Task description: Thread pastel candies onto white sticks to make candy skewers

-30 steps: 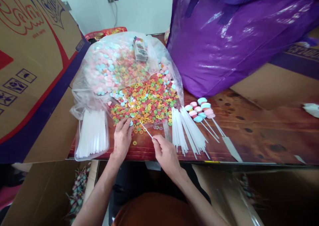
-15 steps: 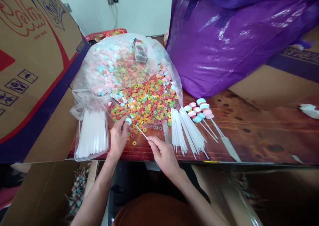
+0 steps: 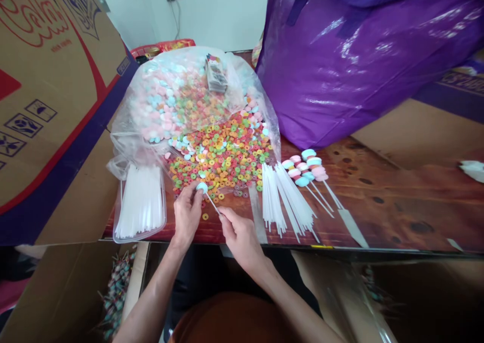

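Between thumb and fingers, my left hand (image 3: 188, 213) pinches a pale blue marshmallow (image 3: 202, 187). My right hand (image 3: 241, 235) is closed on a thin white lollipop stick (image 3: 212, 203), whose far tip meets the marshmallow's lower edge; I cannot tell whether it has gone in. Just beyond my hands spreads a heap of ring-shaped gummy candies (image 3: 223, 154) in red, orange, yellow and green. To the right lie loose white sticks (image 3: 289, 196) in a fanned bunch. Several finished-looking candy skewers (image 3: 308, 169), pink and blue, rest beside them.
A clear tub of white sticks (image 3: 139, 202) stands left, below a clear plastic bag (image 3: 151, 96) of marshmallows and rings. A small stack of cards (image 3: 216, 75) lies on the bag. A large carton (image 3: 56, 106) borders the left, a purple bag (image 3: 363, 65) the back right.
My hands have come together: the stick's tip, apart from the blue marshmallow before, now meets it. The left hand has shifted slightly right, and the view has moved a little.
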A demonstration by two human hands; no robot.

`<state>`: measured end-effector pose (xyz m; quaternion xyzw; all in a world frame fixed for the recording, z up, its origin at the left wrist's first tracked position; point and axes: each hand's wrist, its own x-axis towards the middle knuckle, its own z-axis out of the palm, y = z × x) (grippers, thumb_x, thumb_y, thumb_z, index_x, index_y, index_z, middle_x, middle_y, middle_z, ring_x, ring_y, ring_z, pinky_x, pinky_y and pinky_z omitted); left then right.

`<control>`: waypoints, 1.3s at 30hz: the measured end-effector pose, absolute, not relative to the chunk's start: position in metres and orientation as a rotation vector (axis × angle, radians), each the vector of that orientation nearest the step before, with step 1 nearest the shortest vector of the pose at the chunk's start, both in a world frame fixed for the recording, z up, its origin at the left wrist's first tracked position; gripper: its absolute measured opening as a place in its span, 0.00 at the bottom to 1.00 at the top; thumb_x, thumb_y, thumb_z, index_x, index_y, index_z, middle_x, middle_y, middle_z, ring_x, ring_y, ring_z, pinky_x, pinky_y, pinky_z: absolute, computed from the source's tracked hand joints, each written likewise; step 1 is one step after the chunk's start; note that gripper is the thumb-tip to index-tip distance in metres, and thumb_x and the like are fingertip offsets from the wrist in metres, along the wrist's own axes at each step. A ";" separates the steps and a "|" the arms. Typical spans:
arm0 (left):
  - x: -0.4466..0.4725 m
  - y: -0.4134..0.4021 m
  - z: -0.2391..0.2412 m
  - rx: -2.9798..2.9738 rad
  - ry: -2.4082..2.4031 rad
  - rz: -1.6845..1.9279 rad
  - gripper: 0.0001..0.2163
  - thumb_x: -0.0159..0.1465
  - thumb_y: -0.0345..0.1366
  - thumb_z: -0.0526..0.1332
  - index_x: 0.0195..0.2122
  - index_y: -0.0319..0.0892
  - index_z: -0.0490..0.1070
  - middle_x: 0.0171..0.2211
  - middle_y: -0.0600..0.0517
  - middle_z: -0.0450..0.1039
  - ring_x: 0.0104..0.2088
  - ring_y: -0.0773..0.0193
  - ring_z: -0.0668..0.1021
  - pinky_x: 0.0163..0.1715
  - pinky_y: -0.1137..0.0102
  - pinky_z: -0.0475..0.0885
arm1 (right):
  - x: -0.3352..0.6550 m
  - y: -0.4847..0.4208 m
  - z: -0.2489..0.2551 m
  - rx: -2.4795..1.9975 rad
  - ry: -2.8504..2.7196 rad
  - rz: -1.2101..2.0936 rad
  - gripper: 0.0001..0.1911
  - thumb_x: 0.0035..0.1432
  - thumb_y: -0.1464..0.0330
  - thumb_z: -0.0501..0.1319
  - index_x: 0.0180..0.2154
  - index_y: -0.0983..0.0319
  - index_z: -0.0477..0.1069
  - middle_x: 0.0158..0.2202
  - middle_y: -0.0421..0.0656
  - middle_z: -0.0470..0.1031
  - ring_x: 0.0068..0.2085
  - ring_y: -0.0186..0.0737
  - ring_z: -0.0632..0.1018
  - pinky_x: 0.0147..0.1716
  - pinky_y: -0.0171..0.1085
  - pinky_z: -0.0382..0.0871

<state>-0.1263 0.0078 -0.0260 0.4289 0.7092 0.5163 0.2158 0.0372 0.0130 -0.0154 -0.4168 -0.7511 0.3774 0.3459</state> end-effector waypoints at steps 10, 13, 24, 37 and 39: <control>-0.128 0.001 -0.024 1.804 1.918 1.289 0.13 0.68 0.30 0.57 0.50 0.42 0.76 0.45 0.46 0.77 0.43 0.62 0.80 0.45 0.69 0.76 | 0.037 0.015 -0.012 -1.189 -1.812 1.312 0.18 0.66 0.66 0.53 0.45 0.64 0.80 0.22 0.41 0.76 0.27 0.39 0.79 0.27 0.33 0.73; -0.125 -0.002 -0.025 1.796 1.899 1.255 0.13 0.68 0.29 0.55 0.49 0.42 0.76 0.45 0.46 0.76 0.42 0.63 0.80 0.44 0.69 0.76 | 0.039 0.015 -0.012 -1.191 -1.808 1.254 0.17 0.66 0.65 0.54 0.45 0.63 0.81 0.23 0.42 0.78 0.27 0.40 0.80 0.27 0.34 0.74; -0.115 0.009 -0.009 1.677 1.834 1.221 0.14 0.69 0.35 0.56 0.51 0.45 0.77 0.40 0.47 0.78 0.40 0.60 0.80 0.42 0.68 0.76 | 0.041 0.027 -0.016 -1.207 -1.810 1.066 0.16 0.65 0.69 0.54 0.45 0.61 0.80 0.35 0.45 0.84 0.33 0.43 0.84 0.36 0.36 0.78; -0.127 0.065 -0.011 2.026 2.186 0.839 0.11 0.65 0.30 0.58 0.44 0.46 0.78 0.41 0.46 0.70 0.40 0.58 0.75 0.40 0.66 0.72 | 0.046 0.023 -0.020 -1.193 -1.859 0.936 0.16 0.66 0.69 0.53 0.46 0.61 0.79 0.38 0.45 0.84 0.34 0.41 0.84 0.39 0.36 0.78; -0.132 0.064 -0.012 1.981 2.121 0.897 0.10 0.65 0.29 0.58 0.43 0.46 0.78 0.40 0.47 0.70 0.39 0.59 0.75 0.40 0.66 0.72 | 0.047 0.023 -0.019 -1.194 -1.853 0.938 0.16 0.66 0.69 0.53 0.46 0.61 0.79 0.37 0.44 0.84 0.32 0.41 0.83 0.38 0.36 0.78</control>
